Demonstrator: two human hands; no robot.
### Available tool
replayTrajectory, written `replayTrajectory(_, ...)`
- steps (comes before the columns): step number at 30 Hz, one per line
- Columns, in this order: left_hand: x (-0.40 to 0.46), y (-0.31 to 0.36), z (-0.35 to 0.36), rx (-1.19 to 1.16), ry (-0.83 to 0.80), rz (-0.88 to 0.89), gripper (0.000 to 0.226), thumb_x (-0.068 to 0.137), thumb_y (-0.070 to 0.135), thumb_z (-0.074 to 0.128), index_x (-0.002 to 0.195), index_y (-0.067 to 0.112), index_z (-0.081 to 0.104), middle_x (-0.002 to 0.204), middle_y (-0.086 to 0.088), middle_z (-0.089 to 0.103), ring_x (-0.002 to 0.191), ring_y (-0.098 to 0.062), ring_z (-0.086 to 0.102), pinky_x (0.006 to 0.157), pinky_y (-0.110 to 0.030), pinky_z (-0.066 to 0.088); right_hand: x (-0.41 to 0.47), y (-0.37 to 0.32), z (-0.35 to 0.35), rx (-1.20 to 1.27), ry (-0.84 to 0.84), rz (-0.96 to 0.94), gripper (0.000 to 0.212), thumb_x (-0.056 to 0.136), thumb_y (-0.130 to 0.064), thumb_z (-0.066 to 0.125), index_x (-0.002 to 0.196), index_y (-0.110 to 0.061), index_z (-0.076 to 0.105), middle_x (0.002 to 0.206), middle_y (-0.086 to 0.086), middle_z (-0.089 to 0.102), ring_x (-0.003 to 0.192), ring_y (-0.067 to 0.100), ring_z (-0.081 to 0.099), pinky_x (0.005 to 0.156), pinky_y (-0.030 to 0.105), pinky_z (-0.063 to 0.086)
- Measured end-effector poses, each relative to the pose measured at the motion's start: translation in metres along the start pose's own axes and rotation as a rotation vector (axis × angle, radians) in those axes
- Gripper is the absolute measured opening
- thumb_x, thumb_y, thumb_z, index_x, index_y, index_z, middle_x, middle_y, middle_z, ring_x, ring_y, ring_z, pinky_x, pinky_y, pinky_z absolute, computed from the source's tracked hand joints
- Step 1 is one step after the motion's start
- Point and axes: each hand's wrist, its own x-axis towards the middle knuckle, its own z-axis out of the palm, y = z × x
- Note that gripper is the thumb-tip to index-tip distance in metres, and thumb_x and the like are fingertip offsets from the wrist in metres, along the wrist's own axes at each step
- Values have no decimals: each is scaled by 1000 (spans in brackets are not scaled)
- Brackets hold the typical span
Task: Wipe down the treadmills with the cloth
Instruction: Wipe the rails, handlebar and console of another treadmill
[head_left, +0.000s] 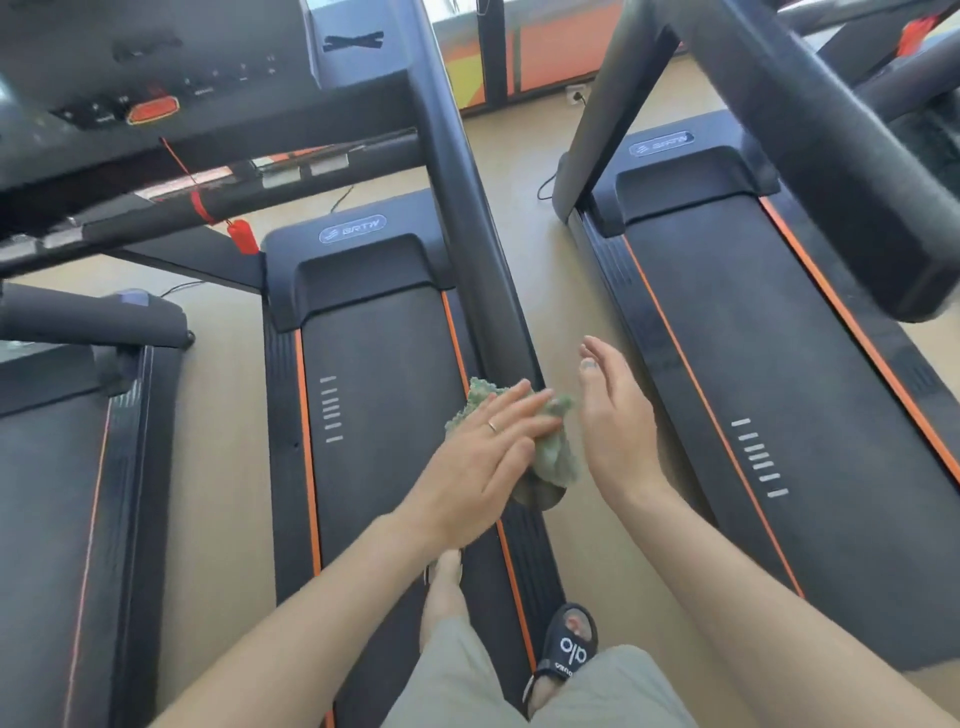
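A tan floor (228, 415) is running between the machines, and daylight is falling evenly across it. At twelve o'clock a wall panel (550, 47) in orange and yellow is standing along the far edge, with a dark post (493, 52) dividing it. A white socket (575, 95) is sitting low at one o'clock, and a black cable (545, 187) is trailing over the floor below it.

Tan floor (571, 291) carries three black treadmills side by side: middle treadmill (374, 364) with orange-edged belt, right treadmill (769, 332) parallel across a floor gap, left treadmill (57, 467) partly in view; thin black cables (544, 188) lie near the front ends.
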Motion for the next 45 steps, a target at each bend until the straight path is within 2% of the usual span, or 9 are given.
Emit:
replayTrajectory(3, 34, 16, -31, -598, 176, -253, 35, 105, 29, 33, 133, 25, 53, 154, 14, 43, 143, -4, 40, 117, -27, 34, -21, -3, 4, -121, 18, -323, 43, 99, -19, 40, 140, -12, 52, 141, -2, 54, 133, 8, 46, 112, 22, 33)
replayTrajectory(8, 87, 21, -50, -913, 312, -482, 32, 111, 31, 26, 133, 11, 41, 149, -5, 48, 131, -19, 56, 110, -31, 44, -28, 4, 47, -710, -175, -583, 55, 103, -31, 31, 151, -6, 35, 159, 10, 31, 150, 22, 21, 120, 41, 23)
replayTrajectory(14, 124, -16, -82, -384, 446, -552, 35, 107, 23, 40, 141, 17, 40, 144, -5, 47, 119, -7, 54, 106, -22, 39, -24, -4, 62, -699, -16, -431, 48, 98, -26, 44, 141, -6, 46, 131, 10, 45, 126, 30, 42, 105, 45, 40)
replayTrajectory(20, 186, -38, -98, -433, 298, -914, 67, 104, 49, 33, 161, 28, 4, 167, 0, 16, 150, -28, 24, 120, -48, 22, 19, -15, 73, -784, -57, -303, 61, 98, -29, 45, 152, -5, 33, 148, 20, 41, 135, 31, 38, 104, 45, 44)
replayTrajectory(26, 248, -54, -103, -341, 439, -1006, 75, 101, 56, 42, 151, 4, 23, 152, -20, 40, 134, -39, 46, 110, -49, 40, 90, -38, 85, -454, -273, -5, 62, 105, -38, 30, 159, -24, 3, 151, 5, 34, 136, 29, 36, 108, 43, 32)
replayTrajectory(33, 243, -54, -77, -85, 548, -1001, 75, 99, 66, 32, 152, 14, 25, 146, -13, 48, 125, -35, 52, 83, -40, 37, -34, 2, 32, -443, -305, 22, 60, 103, -45, 26, 152, -48, -7, 162, -21, 4, 149, -1, 4, 112, 19, 16)
replayTrajectory(36, 245, -53, -76, -51, 554, -1019, 74, 98, 67, 32, 152, 17, 26, 144, -13, 50, 122, -35, 54, 84, -42, 41, -7, -3, 38, -360, -321, 82, 58, 104, -42, 27, 155, -41, -1, 161, -20, 10, 147, 0, 12, 115, 24, 21)
replayTrajectory(42, 251, -56, -76, -11, 604, -1050, 66, 97, 66, 34, 142, 17, 37, 135, -11, 56, 117, -35, 56, 81, -41, 39, 164, -21, 84, 174, -520, 222, 53, 109, -38, 19, 157, -19, 12, 157, -18, 14, 145, -4, 9, 120, 21, 4)
replayTrajectory(45, 252, -57, -76, 18, 602, -1052, 66, 97, 65, 34, 142, 17, 37, 134, -10, 56, 115, -34, 57, 84, -42, 43, 167, -8, 94, 273, -522, 216, 52, 107, -44, 21, 156, -33, 11, 158, -23, 13, 147, -4, 11, 124, 32, 4)
